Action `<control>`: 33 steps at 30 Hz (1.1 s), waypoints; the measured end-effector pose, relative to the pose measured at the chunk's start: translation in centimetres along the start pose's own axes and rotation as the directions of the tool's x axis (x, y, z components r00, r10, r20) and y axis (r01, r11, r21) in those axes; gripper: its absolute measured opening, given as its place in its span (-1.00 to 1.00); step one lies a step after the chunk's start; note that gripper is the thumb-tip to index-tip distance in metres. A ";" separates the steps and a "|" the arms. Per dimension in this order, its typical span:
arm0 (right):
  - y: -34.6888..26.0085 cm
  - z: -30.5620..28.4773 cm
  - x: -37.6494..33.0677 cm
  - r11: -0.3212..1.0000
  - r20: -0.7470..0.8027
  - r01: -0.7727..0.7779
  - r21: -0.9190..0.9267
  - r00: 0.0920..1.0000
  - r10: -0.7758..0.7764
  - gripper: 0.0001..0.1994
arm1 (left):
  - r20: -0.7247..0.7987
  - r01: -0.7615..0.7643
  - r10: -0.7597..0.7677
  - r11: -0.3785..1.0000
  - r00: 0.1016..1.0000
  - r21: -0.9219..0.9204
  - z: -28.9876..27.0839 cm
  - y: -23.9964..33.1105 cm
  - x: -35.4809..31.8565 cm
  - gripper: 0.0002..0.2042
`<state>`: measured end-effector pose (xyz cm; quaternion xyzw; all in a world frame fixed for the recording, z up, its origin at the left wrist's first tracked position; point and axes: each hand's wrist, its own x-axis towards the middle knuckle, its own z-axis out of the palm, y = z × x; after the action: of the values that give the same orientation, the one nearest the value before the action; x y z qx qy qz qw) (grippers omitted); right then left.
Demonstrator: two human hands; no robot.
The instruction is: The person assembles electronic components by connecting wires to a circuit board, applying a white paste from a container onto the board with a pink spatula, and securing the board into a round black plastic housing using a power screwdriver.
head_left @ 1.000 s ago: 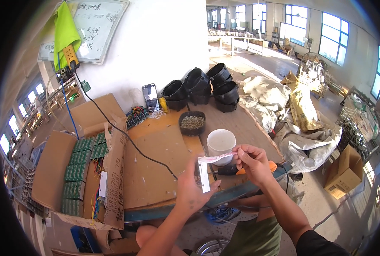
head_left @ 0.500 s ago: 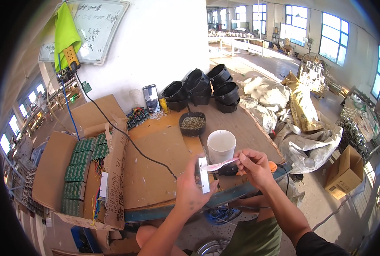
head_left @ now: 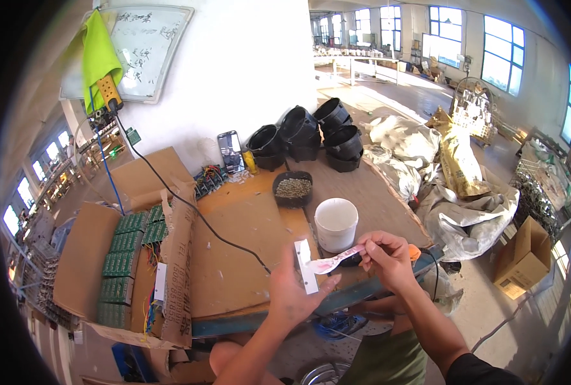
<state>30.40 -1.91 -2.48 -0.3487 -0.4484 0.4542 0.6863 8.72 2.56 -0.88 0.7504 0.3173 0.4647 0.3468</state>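
My left hand (head_left: 290, 294) grips a narrow white rectangular plate (head_left: 310, 280) near the table's front edge, its thumb reaching out to the right below the plate. In a pinch of thumb and fingers, my right hand (head_left: 388, 260) holds a thin pinkish spatula-like stick (head_left: 348, 254). White paste-like matter sits at the stick's left end, which meets the face of the plate. Just beyond the stick stands a white plastic tub (head_left: 336, 221). A dark object with an orange part (head_left: 414, 252) lies partly hidden behind my right hand.
On the left, an open cardboard box (head_left: 181, 269) holds green circuit boards and coloured wires. A black bowl of small metal parts (head_left: 293, 187), stacked black pots (head_left: 301, 131) and a phone (head_left: 230, 151) stand farther back. A black cable (head_left: 218, 235) crosses the table. Sacks (head_left: 471, 212) lie at right.
The stick's pasted end has lowered along the plate, and more of the stick's pinkish length now shows. My left thumb has spread farther right. The view has shifted slightly.
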 end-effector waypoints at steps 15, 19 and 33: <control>0.5 0.9 -1.2 1.000 -0.020 -0.009 -0.029 1.000 0.008 -0.87 | -0.026 0.036 -0.037 0.999 0.999 -0.022 0.1 -0.4 0.0 -0.08; -1.1 0.1 -1.2 0.998 -0.030 0.000 -0.070 1.000 -0.003 -0.88 | -0.016 0.055 -0.056 0.997 0.998 -0.058 0.2 -0.5 0.0 -0.08; -2.5 0.3 -0.2 0.997 -0.057 -0.070 -0.021 0.996 0.068 -0.88 | -0.030 -0.036 0.037 0.999 0.999 0.041 -0.2 -0.3 0.7 -0.06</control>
<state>30.82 -2.97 -0.22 -0.3844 -0.4217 0.4625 0.6786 8.75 3.35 -0.74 0.7558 0.3180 0.4759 0.3180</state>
